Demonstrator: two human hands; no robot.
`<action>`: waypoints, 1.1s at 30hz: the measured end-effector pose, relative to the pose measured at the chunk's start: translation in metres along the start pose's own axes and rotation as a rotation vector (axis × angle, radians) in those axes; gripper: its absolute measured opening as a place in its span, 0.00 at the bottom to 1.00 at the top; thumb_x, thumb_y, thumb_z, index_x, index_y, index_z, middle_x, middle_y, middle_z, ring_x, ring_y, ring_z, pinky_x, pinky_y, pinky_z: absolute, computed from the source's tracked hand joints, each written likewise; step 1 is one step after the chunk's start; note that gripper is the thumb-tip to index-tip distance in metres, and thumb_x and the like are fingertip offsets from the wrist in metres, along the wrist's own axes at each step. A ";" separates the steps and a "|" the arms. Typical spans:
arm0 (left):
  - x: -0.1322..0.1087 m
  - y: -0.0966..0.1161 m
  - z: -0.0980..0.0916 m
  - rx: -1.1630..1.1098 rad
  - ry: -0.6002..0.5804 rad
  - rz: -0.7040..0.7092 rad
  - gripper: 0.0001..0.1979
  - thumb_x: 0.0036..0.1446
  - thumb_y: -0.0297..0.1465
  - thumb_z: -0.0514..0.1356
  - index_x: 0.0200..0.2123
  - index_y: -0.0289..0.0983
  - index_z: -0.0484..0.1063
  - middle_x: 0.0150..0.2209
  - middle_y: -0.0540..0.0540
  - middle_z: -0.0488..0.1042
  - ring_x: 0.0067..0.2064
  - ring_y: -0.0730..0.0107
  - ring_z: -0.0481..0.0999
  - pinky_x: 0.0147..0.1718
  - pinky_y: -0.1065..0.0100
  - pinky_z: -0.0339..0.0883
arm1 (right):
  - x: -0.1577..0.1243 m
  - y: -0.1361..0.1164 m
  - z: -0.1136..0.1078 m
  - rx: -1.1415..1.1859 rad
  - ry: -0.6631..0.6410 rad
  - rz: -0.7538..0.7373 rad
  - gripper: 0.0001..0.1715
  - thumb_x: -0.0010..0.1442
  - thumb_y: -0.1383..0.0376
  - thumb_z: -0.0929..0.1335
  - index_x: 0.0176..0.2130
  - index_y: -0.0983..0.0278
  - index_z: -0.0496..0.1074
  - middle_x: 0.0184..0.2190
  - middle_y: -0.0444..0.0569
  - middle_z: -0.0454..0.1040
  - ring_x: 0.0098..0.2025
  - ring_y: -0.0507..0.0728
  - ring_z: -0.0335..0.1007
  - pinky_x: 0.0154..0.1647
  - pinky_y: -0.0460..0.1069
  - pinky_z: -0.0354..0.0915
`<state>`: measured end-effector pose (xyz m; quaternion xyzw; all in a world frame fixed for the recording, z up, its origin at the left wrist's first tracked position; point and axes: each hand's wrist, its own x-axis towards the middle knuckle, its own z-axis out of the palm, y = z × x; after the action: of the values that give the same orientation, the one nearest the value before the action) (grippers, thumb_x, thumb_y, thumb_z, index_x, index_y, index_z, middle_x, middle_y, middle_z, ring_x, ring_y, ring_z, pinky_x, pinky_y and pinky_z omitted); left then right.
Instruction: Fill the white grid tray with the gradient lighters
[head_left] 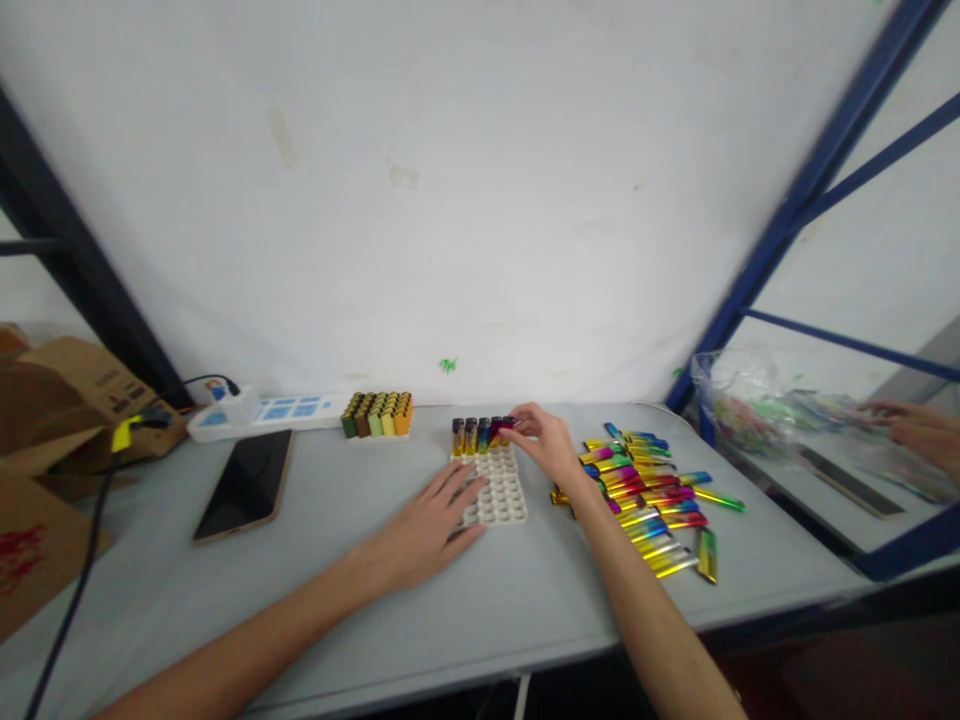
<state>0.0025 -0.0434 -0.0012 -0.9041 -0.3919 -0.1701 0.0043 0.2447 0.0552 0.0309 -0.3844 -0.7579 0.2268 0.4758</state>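
A white tray with round holes [501, 492] lies on the grey table [315, 590]. Several coloured lighters [474, 434] stand upright in its far row. My left hand [431, 520] rests flat on the tray's left edge, fingers spread. My right hand [546, 440] pinches a dark red lighter [504, 427] at the right end of that far row. A heap of shiny multicoloured lighters [651, 495] lies just right of my right arm.
A block of green, yellow and orange lighters [377, 414] stands by a white power strip [259, 414]. A phone [245, 482] lies face up at left, cardboard boxes [71, 400] beyond it. Behind a blue frame [795, 200], another person's hand [915, 430] reaches near a plastic bag [739, 405].
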 end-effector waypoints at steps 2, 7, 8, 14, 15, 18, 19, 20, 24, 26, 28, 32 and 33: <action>0.000 0.000 0.000 -0.009 -0.006 -0.006 0.29 0.71 0.45 0.51 0.70 0.39 0.55 0.70 0.39 0.56 0.72 0.50 0.50 0.67 0.48 0.56 | -0.001 -0.001 0.002 -0.003 -0.013 -0.014 0.20 0.60 0.53 0.72 0.45 0.62 0.71 0.36 0.48 0.80 0.34 0.55 0.80 0.37 0.50 0.76; 0.000 0.001 0.001 -0.030 0.000 -0.013 0.29 0.71 0.45 0.51 0.69 0.39 0.55 0.70 0.39 0.56 0.72 0.50 0.50 0.68 0.48 0.55 | -0.003 -0.004 0.001 -0.077 -0.103 -0.069 0.14 0.64 0.55 0.70 0.45 0.62 0.73 0.35 0.48 0.81 0.36 0.56 0.80 0.41 0.51 0.75; 0.000 0.001 0.001 -0.032 -0.005 -0.016 0.29 0.71 0.45 0.51 0.69 0.40 0.56 0.70 0.39 0.56 0.72 0.50 0.50 0.68 0.48 0.55 | -0.003 -0.004 0.000 -0.088 -0.112 -0.081 0.13 0.65 0.56 0.70 0.45 0.62 0.73 0.34 0.48 0.81 0.36 0.56 0.80 0.42 0.51 0.75; 0.001 0.001 0.000 -0.024 -0.023 -0.022 0.29 0.70 0.45 0.51 0.69 0.39 0.56 0.70 0.39 0.57 0.72 0.51 0.50 0.68 0.49 0.54 | -0.001 -0.002 -0.001 -0.139 -0.072 -0.140 0.11 0.66 0.57 0.68 0.43 0.62 0.75 0.35 0.49 0.81 0.37 0.56 0.79 0.41 0.50 0.75; 0.001 0.001 -0.001 -0.021 -0.026 -0.022 0.29 0.70 0.45 0.51 0.69 0.39 0.56 0.70 0.39 0.57 0.72 0.51 0.50 0.68 0.49 0.54 | -0.001 -0.002 -0.001 -0.142 -0.067 -0.142 0.11 0.66 0.57 0.68 0.43 0.62 0.75 0.36 0.49 0.81 0.37 0.56 0.79 0.40 0.50 0.75; 0.002 0.001 -0.002 -0.010 -0.025 -0.018 0.29 0.71 0.45 0.50 0.69 0.38 0.56 0.70 0.39 0.57 0.72 0.51 0.50 0.68 0.48 0.54 | -0.001 -0.002 -0.001 -0.135 -0.077 -0.140 0.11 0.66 0.58 0.68 0.44 0.62 0.76 0.35 0.49 0.81 0.36 0.56 0.80 0.40 0.49 0.74; 0.002 0.002 -0.002 -0.005 -0.024 -0.016 0.29 0.71 0.45 0.50 0.69 0.38 0.56 0.70 0.39 0.57 0.72 0.51 0.50 0.68 0.48 0.55 | -0.001 -0.002 0.000 -0.127 -0.084 -0.136 0.10 0.66 0.59 0.68 0.44 0.62 0.76 0.35 0.48 0.81 0.36 0.56 0.80 0.39 0.49 0.74; 0.002 0.002 -0.002 0.000 -0.023 -0.013 0.29 0.71 0.45 0.50 0.69 0.38 0.56 0.70 0.39 0.56 0.72 0.51 0.50 0.67 0.48 0.55 | -0.002 -0.002 0.000 -0.118 -0.089 -0.129 0.10 0.66 0.59 0.69 0.44 0.62 0.76 0.35 0.48 0.81 0.36 0.56 0.80 0.39 0.49 0.74; 0.002 0.001 -0.001 0.008 -0.029 -0.008 0.29 0.71 0.45 0.50 0.69 0.38 0.56 0.70 0.39 0.56 0.72 0.51 0.50 0.68 0.49 0.55 | -0.003 0.000 0.001 -0.158 -0.111 -0.130 0.11 0.68 0.60 0.67 0.46 0.61 0.76 0.36 0.48 0.81 0.37 0.55 0.79 0.41 0.49 0.73; 0.002 0.001 -0.001 0.005 -0.028 -0.013 0.29 0.71 0.45 0.50 0.69 0.38 0.56 0.70 0.39 0.56 0.72 0.51 0.50 0.68 0.49 0.54 | -0.002 -0.001 0.001 -0.233 -0.106 -0.176 0.12 0.68 0.59 0.67 0.47 0.61 0.77 0.39 0.50 0.79 0.38 0.55 0.77 0.42 0.50 0.72; 0.002 0.001 -0.001 0.004 -0.028 -0.015 0.29 0.71 0.45 0.50 0.70 0.38 0.56 0.70 0.39 0.56 0.72 0.51 0.50 0.68 0.49 0.54 | -0.001 -0.002 -0.001 -0.316 -0.063 -0.233 0.14 0.68 0.59 0.67 0.47 0.61 0.79 0.43 0.52 0.75 0.38 0.55 0.74 0.44 0.50 0.71; 0.002 0.001 -0.002 -0.002 -0.031 -0.010 0.29 0.71 0.45 0.49 0.70 0.39 0.54 0.70 0.40 0.56 0.72 0.52 0.50 0.68 0.49 0.54 | 0.004 0.005 -0.020 -0.417 0.087 -0.208 0.17 0.70 0.58 0.65 0.50 0.63 0.77 0.36 0.50 0.71 0.32 0.53 0.69 0.42 0.49 0.69; 0.002 0.001 -0.003 -0.006 -0.033 -0.010 0.29 0.71 0.45 0.49 0.70 0.40 0.54 0.70 0.40 0.56 0.72 0.52 0.50 0.68 0.49 0.55 | 0.005 0.010 -0.028 -0.450 0.122 -0.162 0.17 0.70 0.59 0.64 0.50 0.64 0.77 0.32 0.49 0.71 0.31 0.54 0.68 0.41 0.49 0.68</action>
<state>0.0037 -0.0433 0.0021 -0.9049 -0.3958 -0.1563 -0.0055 0.2726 0.0643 0.0389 -0.4316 -0.7876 -0.0102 0.4397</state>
